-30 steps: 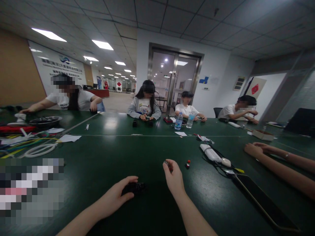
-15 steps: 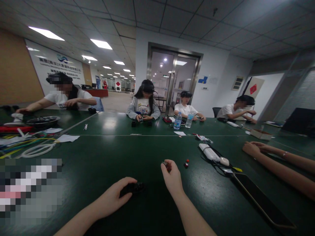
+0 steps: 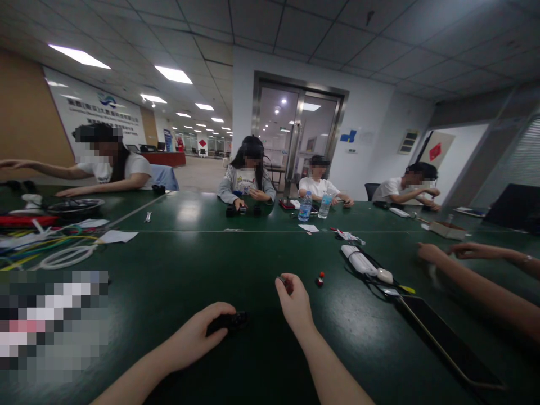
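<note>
On the dark green table (image 3: 177,292), my left hand (image 3: 192,337) is closed around a small black object (image 3: 237,320). Thumb and fingers sit on either side of it, and its kind is not clear. My right hand (image 3: 295,304) is raised a little to the right, fingers curled in a pinch. A tiny greyish piece (image 3: 281,279) shows at its fingertips, too small to name. Just right of that hand lies a small red, white and black item (image 3: 320,279).
A white power strip (image 3: 358,260) with cables and a dark flat tablet-like slab (image 3: 447,337) lie to the right. A neighbour's forearms (image 3: 485,284) reach in there. Cables (image 3: 67,256) and paper (image 3: 118,236) are at left; two bottles (image 3: 305,207) stand farther back.
My two hands hold almost the same place and pose. The neighbour's hands at right have moved apart, and the person at far left has stretched an arm out to the left.
</note>
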The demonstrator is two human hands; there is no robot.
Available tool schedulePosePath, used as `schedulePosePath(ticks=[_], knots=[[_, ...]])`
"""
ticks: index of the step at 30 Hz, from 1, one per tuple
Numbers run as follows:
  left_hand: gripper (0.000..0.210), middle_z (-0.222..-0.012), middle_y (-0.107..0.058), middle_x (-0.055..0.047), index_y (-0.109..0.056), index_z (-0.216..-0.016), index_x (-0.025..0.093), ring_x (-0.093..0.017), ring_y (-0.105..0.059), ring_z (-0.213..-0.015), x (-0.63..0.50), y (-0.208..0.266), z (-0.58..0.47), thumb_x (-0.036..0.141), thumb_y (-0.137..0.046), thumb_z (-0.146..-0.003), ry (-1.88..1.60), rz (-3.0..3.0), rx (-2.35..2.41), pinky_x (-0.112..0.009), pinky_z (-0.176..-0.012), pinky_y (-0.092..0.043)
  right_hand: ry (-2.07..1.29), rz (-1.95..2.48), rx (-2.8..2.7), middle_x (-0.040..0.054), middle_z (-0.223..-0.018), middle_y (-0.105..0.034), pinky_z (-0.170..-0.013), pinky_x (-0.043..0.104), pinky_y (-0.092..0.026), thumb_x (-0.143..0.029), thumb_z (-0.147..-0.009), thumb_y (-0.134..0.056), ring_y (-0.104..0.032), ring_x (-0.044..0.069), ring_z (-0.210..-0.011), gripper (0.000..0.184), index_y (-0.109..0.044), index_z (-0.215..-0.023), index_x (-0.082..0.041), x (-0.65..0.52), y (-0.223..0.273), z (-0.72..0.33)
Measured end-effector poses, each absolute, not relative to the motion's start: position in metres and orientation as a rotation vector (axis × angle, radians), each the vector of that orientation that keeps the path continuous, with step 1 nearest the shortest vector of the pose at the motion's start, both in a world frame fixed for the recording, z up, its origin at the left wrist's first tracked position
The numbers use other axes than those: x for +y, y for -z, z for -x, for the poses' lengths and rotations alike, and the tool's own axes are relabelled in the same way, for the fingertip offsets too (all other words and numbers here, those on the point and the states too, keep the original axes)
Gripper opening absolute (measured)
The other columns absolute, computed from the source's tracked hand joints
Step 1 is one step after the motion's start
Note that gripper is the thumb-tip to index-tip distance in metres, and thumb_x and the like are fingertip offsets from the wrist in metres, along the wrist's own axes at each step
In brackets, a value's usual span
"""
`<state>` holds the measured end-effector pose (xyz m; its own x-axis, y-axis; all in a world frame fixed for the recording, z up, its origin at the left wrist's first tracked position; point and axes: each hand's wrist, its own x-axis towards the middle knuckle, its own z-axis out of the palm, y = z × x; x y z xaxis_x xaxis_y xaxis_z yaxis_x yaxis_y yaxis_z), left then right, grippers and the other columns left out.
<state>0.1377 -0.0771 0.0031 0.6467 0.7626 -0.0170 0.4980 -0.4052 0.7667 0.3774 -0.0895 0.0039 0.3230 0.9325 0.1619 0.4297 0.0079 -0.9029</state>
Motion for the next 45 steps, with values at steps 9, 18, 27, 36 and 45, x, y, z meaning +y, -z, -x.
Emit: schedulePosePath(ticks=[9,18,27,36,45], knots=[[0.033,-0.119,-0.050,0.002,-0.050,-0.111,0.029,-0.018,-0.045,-0.110,-0.0773,-0.0036,-0.1376,0.031,-0.046,-0.078,-0.448,-2.096,0.950,-0.035,-0.099,-0.032,-0.692,1.561,-1.262,0.0032,-0.091,-0.058,-0.073,0.033,-0.046,-0.042,-0.079,-0.044,-0.056,0.019,-0.084,0.028,-0.054,-0.097,-0.023,-0.0908,-0.0052,-0.3771],[0.034,-0.121,-0.048,0.001,-0.049,-0.113,0.029,-0.018,-0.044,-0.111,-0.0751,0.0001,-0.1357,0.031,-0.046,-0.079,-0.440,-2.092,0.957,-0.035,-0.099,-0.032,-0.689,1.555,-1.267,0.0038,-0.093,-0.059,-0.072,0.032,-0.046,-0.039,-0.079,-0.044,-0.056,0.019,-0.084,0.027,-0.054,-0.098,-0.023,-0.0912,-0.0056,-0.3770],[0.035,-0.119,-0.050,0.001,-0.048,-0.113,0.027,-0.016,-0.046,-0.109,-0.0761,-0.0008,-0.1372,0.029,-0.047,-0.078,-0.440,-2.091,0.973,-0.033,-0.098,-0.033,-0.669,1.571,-1.243,0.0033,-0.092,-0.059,-0.071,0.031,-0.046,-0.038,-0.076,-0.047,-0.056,0.018,-0.082,0.028,-0.054,-0.098,-0.021,-0.0889,-0.0036,-0.3776],[0.042,-0.122,-0.049,0.000,-0.043,-0.119,0.028,-0.017,-0.045,-0.112,-0.0781,-0.0054,-0.1362,0.034,-0.048,-0.078,-0.402,-2.046,1.036,-0.034,-0.098,-0.033,-0.717,1.597,-1.238,0.0032,-0.090,-0.059,-0.070,0.032,-0.045,-0.040,-0.077,-0.047,-0.056,0.018,-0.081,0.028,-0.054,-0.097,-0.022,-0.0883,-0.0043,-0.3777],[0.041,-0.121,-0.049,0.001,-0.043,-0.119,0.029,-0.015,-0.045,-0.111,-0.0763,0.0008,-0.1332,0.034,-0.048,-0.078,-0.421,-2.064,1.022,-0.032,-0.098,-0.034,-0.745,1.607,-1.229,0.0032,-0.091,-0.058,-0.070,0.031,-0.046,-0.039,-0.077,-0.047,-0.056,0.018,-0.080,0.026,-0.054,-0.096,-0.022,-0.0892,-0.0057,-0.3775]])
